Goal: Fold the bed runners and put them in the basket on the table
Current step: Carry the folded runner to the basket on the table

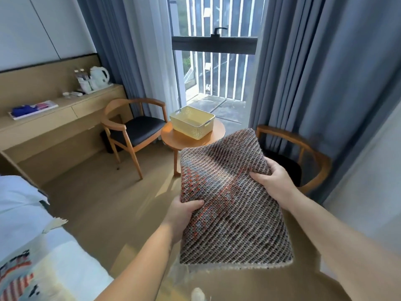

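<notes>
One folded bed runner [232,203] is gripped in the air by two hands, the left hand [184,211] and right hand [275,181], near one empty basket [192,121] set on one round table [173,135] between two chairs [132,129].

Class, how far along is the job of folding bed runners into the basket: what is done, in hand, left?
Done: the brown, orange-flecked woven bed runner is folded into a thick rectangle. In hand: the left hand and right hand grip its opposite edges. Left: placing it in the pale yellow perforated basket, which looks empty, on the round wooden table.
</notes>
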Demonstrator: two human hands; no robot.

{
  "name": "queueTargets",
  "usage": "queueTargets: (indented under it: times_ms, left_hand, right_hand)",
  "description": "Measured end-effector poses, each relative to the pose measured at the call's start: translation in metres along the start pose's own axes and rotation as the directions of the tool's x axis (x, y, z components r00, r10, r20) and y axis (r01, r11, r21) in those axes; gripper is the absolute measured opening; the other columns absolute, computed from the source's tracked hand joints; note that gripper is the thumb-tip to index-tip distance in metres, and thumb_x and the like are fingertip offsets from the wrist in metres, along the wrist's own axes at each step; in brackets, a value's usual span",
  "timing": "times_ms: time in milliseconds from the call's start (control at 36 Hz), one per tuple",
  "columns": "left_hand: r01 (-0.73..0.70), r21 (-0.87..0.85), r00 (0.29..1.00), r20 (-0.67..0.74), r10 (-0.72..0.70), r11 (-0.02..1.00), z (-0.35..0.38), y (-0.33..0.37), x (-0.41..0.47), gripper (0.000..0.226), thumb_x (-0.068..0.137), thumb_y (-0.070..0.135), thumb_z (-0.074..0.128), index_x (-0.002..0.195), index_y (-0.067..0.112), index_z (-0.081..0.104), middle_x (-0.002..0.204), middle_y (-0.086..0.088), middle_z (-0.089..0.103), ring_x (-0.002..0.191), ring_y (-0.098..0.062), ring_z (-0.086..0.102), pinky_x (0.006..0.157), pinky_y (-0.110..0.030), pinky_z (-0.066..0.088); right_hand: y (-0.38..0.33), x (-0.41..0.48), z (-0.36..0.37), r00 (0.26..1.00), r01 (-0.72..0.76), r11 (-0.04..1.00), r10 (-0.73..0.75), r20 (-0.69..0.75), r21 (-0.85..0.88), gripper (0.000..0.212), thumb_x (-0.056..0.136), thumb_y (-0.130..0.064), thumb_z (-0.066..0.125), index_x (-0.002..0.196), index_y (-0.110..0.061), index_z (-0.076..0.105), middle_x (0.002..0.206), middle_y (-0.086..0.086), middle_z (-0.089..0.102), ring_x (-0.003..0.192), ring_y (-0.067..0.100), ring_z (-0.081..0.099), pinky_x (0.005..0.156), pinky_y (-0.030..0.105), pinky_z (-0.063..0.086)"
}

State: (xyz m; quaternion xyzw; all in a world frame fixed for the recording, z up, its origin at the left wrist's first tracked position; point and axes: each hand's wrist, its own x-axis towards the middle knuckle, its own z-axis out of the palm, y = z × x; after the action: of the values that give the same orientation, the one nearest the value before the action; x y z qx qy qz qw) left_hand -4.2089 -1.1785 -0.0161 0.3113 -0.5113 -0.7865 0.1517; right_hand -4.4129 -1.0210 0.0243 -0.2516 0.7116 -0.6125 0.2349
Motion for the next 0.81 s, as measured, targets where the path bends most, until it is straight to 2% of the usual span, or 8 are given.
queueTargets:
  times_ms: [56, 139, 250, 333, 417, 528, 667, 806]
  left_hand:
    - [-0.014, 0.006, 1.000, -0.006, 0.014, 1.000, -0.009, 0.012, 0.037, 0.042, 0.076, 0.002, 0.066, 0.117, 0.006, 0.059, 0.105, -0.020, 0.072, 0.093, -0.041, 0.069, 0.082, -0.050, 0.055]
    - [-0.030, 0.031, 0.998, -0.049, 0.032, 0.999, -0.021, 0.037, 0.093, 0.058, 0.065, 0.011, 0.071, 0.121, 0.007, 0.058, 0.106, -0.017, 0.072, 0.093, -0.038, 0.070, 0.084, -0.052, 0.056]
    - [-0.073, 0.071, 0.997, -0.030, 0.076, 0.995, -0.034, 0.074, 0.152, 0.057, 0.065, 0.013, 0.073, 0.120, 0.009, 0.060, 0.107, -0.014, 0.072, 0.094, -0.037, 0.070, 0.087, -0.056, 0.054]
    - [-0.073, 0.034, 0.997, -0.035, 0.074, 0.997, -0.042, 0.097, 0.192, 0.054, 0.067, 0.010, 0.072, 0.120, 0.007, 0.059, 0.107, -0.018, 0.071, 0.094, -0.041, 0.069, 0.085, -0.060, 0.053]
    - [-0.069, 0.038, 0.996, -0.053, 0.071, 0.997, -0.050, 0.115, 0.228, 0.060, 0.066, 0.014, 0.074, 0.123, 0.008, 0.057, 0.110, -0.019, 0.070, 0.095, -0.042, 0.068, 0.086, -0.060, 0.053]
    - [-0.068, 0.016, 0.993, -0.094, 0.069, 0.998, -0.058, 0.135, 0.273, 0.061, 0.063, 0.011, 0.074, 0.121, 0.006, 0.056, 0.107, -0.019, 0.071, 0.093, -0.038, 0.070, 0.087, -0.058, 0.053]
    - [-0.081, 0.013, 0.989, -0.120, 0.082, 0.997, -0.065, 0.154, 0.334, 0.060, 0.061, 0.008, 0.073, 0.119, 0.003, 0.057, 0.106, -0.020, 0.071, 0.093, -0.040, 0.069, 0.087, -0.056, 0.054]
    - [-0.077, 0.029, 0.990, -0.113, 0.080, 0.997, -0.065, 0.177, 0.407, 0.059, 0.063, 0.007, 0.072, 0.120, 0.004, 0.056, 0.107, -0.022, 0.070, 0.095, -0.042, 0.068, 0.088, -0.059, 0.052]
  right_hand:
    - [-0.004, 0.040, 0.010, 1.000, -0.005, 1.000, 0.005, 0.008, 0.004, 0.042, 0.084, -0.010, 0.072, 0.121, -0.026, 0.061, 0.107, 0.000, 0.072, 0.096, 0.018, 0.070, 0.091, 0.046, 0.054]
    - [-0.013, 0.099, 0.026, 1.000, -0.008, 1.000, 0.008, 0.016, 0.008, 0.041, 0.084, -0.008, 0.071, 0.119, -0.026, 0.061, 0.107, 0.002, 0.072, 0.094, 0.021, 0.071, 0.088, 0.047, 0.055]
    - [-0.030, 0.164, 0.042, 1.000, 0.023, 0.999, -0.023, 0.016, -0.030, 0.038, 0.085, -0.005, 0.069, 0.118, -0.022, 0.062, 0.107, 0.007, 0.072, 0.093, 0.023, 0.071, 0.087, 0.047, 0.055]
    - [-0.040, 0.207, 0.054, 0.999, 0.047, 0.998, -0.048, -0.001, -0.052, 0.033, 0.084, -0.007, 0.070, 0.109, -0.029, 0.065, 0.106, 0.003, 0.073, 0.097, 0.021, 0.070, 0.092, 0.048, 0.053]
    - [-0.047, 0.246, 0.066, 0.999, 0.041, 0.998, -0.042, -0.027, -0.047, 0.033, 0.084, -0.003, 0.068, 0.099, -0.032, 0.065, 0.101, -0.002, 0.074, 0.092, 0.016, 0.071, 0.088, 0.040, 0.055]
    - [-0.046, 0.297, 0.079, 0.999, 0.031, 0.999, -0.032, -0.020, -0.036, 0.033, 0.084, -0.004, 0.068, 0.109, -0.026, 0.065, 0.096, -0.003, 0.074, 0.086, 0.014, 0.072, 0.082, 0.036, 0.056]
    - [-0.037, 0.364, 0.092, 1.000, 0.020, 1.000, -0.020, -0.022, 0.002, 0.029, 0.084, -0.002, 0.069, 0.102, -0.025, 0.066, 0.096, 0.001, 0.074, 0.088, 0.019, 0.072, 0.086, 0.041, 0.055]
    - [-0.028, 0.441, 0.096, 1.000, -0.007, 0.997, 0.008, -0.010, 0.077, 0.032, 0.087, 0.001, 0.065, 0.114, -0.014, 0.062, 0.101, 0.009, 0.073, 0.085, 0.021, 0.071, 0.079, 0.036, 0.056]
